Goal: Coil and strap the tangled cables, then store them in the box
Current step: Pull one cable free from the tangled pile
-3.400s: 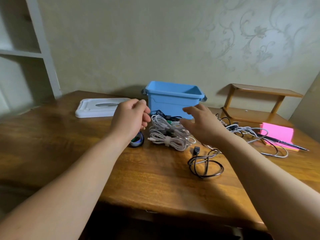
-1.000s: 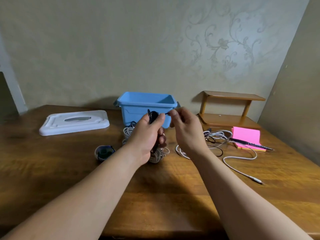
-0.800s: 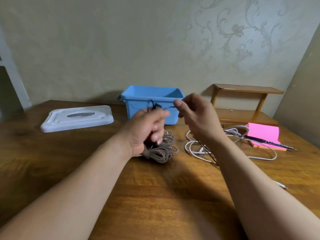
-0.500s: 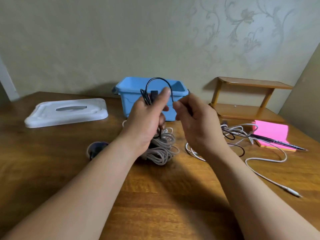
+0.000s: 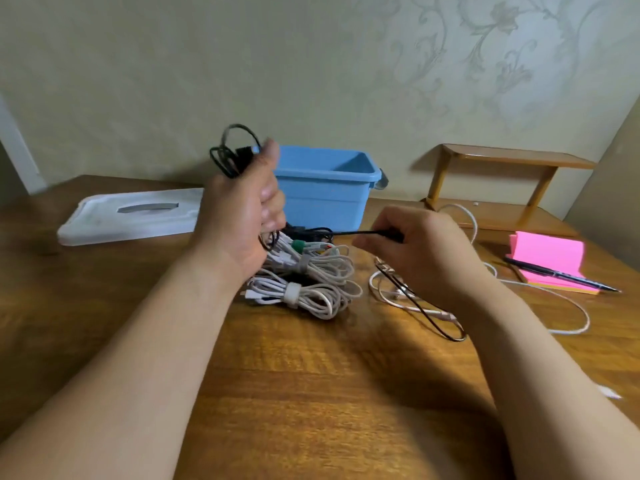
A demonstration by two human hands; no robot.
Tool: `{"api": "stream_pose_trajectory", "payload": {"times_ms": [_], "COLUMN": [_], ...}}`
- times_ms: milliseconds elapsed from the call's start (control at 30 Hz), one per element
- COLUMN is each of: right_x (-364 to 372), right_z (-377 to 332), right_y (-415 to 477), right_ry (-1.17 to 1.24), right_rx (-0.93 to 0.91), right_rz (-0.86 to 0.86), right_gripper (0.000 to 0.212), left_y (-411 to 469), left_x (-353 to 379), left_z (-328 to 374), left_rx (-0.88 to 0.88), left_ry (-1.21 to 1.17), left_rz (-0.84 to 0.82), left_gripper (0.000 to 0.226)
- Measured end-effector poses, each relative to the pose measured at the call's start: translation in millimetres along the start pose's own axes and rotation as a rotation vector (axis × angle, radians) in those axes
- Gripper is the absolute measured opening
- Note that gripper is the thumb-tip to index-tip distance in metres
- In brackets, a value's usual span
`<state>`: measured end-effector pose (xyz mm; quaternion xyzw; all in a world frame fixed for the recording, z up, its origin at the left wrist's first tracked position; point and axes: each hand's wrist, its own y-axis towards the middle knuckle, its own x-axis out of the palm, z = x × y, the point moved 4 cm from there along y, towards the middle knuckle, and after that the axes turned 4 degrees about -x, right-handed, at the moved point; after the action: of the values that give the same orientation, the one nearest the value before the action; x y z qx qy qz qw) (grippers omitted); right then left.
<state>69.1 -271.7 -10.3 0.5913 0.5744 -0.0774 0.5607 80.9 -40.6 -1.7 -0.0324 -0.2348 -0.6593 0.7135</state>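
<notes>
Listener: Hands first. What has changed?

Describer: Half a second ago the right hand (image 5: 415, 251) was up beside the left hand (image 5: 242, 216), at the top loop. Now it sits lower and out to the right, its fingers pinching the black cable (image 5: 353, 233), which runs taut between the two hands. The left fingers are curled round a small bundle of black loops, thumb pressed on top.

Listener: How far along is it?

Describer: Mid-winding, I judge. A slack black tail lies on the bench (image 5: 311, 393) under the right wrist, and I see no strap on this coil. Strapped white coils (image 5: 304, 285) lie below the hands. The blue box (image 5: 322, 188) stands open behind them.

Listener: And around?

Describer: Brown wooden bench; white lid (image 5: 131, 216) at left; loose white cable (image 5: 568, 306), pink notes (image 5: 547, 258) and pen (image 5: 561, 275) at right; small wooden shelf (image 5: 512, 157); patterned wallpaper.
</notes>
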Motion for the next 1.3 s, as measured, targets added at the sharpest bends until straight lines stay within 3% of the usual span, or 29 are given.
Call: {"api": "stream_pose_trajectory", "payload": {"times_ms": [100, 167, 267, 333, 500, 633, 700, 900, 1100, 1233, 1300], "right_x": [-6.3, -10.4, -11.9, -10.8, -14.9, -16.3, -13.1, 10.0, 17.7, 11.6, 3.1], "right_z": [-6.4, -10.3, -8.9, -9.8, -5.8, 8.3, 10.8, -23.0, -29.5, -10.0, 5.1], "right_y": [-2.1, -2.2, 0.3, 1.1, 3.6, 1.2, 0.5, -5.2, -6.8, -3.1, -0.4], "right_ry": [0.111, 0.283, 0.629, 0.798, 0.75, 0.285, 0.265, 0.335, 0.338, 0.075, -0.006], "right_rx": [-0.006, 0.021, 0.053, 0.023, -0.021, 0.002, 0.046, -0.065, -0.085, -0.021, 0.013], "right_rz": [0.005, 0.001, -0.025, -0.053, -0.019, -0.042, 0.009, 0.082, 0.082, -0.019, -0.038], "right_gripper": [0.013, 0.013, 0.015, 0.009, 0.007, 0.012, 0.019, 0.009, 0.011, 0.016, 0.029], "left_y": [-9.7, -17.6, -26.7, -32.0, -27.1, -17.7, -13.1, -29.2, -24.3, -9.4, -1.9], "left_x": [16.5, 31.6, 44.7, 48.9, 43.7, 33.2, 28.4, 52.9, 46.4, 28.4, 11.5], "left_z": [-14.9, -25.8, -28.3, -29.0, -33.8, -22.4, -20.5, -31.0, -30.8, -15.7, -7.8], "left_rx": [0.087, 0.102, 0.043, -0.002, -0.001, -0.085, -0.098, -0.033, -0.058, -0.1, -0.113], "left_ry": [0.519, 0.731, 0.664, 0.619, 0.539, 0.111, -0.027, 0.051, 0.073, -0.321, -0.368], "left_rz": [-0.159, -0.285, -0.481, -0.57, -0.427, -0.197, -0.096, -0.174, -0.063, 0.022, 0.057], "left_gripper": [0.035, 0.048, 0.036, 0.015, 0.02, 0.025, 0.025, 0.017, 0.03, 0.035, 0.036]}}
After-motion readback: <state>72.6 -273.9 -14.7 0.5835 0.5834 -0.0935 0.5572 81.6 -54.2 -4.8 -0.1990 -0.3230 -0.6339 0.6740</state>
